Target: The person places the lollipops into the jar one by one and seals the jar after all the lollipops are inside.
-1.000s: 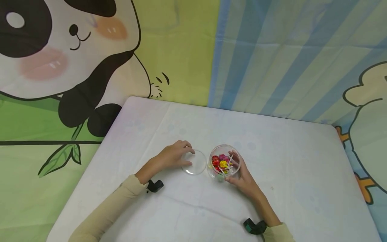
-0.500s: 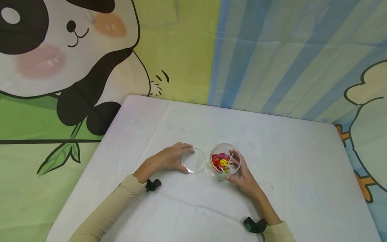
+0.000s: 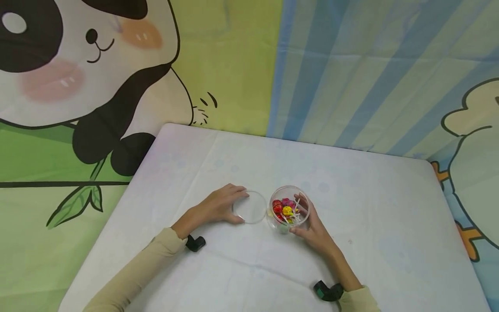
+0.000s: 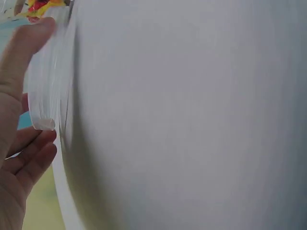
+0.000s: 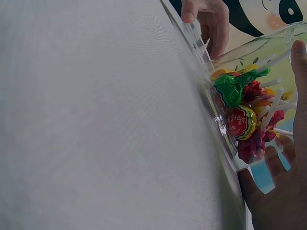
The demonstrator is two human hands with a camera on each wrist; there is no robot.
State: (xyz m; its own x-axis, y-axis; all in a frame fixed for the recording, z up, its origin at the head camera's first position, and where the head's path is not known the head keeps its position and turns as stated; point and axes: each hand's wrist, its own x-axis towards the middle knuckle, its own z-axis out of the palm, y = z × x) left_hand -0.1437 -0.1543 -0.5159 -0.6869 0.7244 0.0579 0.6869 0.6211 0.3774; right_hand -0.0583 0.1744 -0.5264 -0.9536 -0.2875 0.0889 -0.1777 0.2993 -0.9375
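Note:
A round clear lid [image 3: 250,208] is gripped at its rim by my left hand [image 3: 219,204], thumb on the near side and fingers on the far side. In the left wrist view the lid [image 4: 45,81] lies very close to the table, and I cannot tell whether it touches. My right hand [image 3: 312,225] holds the right side of a clear jar [image 3: 277,223], which stands on the table just right of the lid. Inside are several lollipops [image 3: 286,209] in red, yellow and pink wrappers; a green one [image 5: 230,89] shows in the right wrist view.
A white cloth covers the table [image 3: 234,268]. Behind it hangs a printed backdrop [image 3: 230,65] with a panda and stripes. Black wrist cameras sit under the left wrist [image 3: 196,243] and right wrist [image 3: 328,291].
My left hand has gone from reaching over the lid to gripping its rim, the thumb drawn to the near edge. The right hand and jar stay in place.

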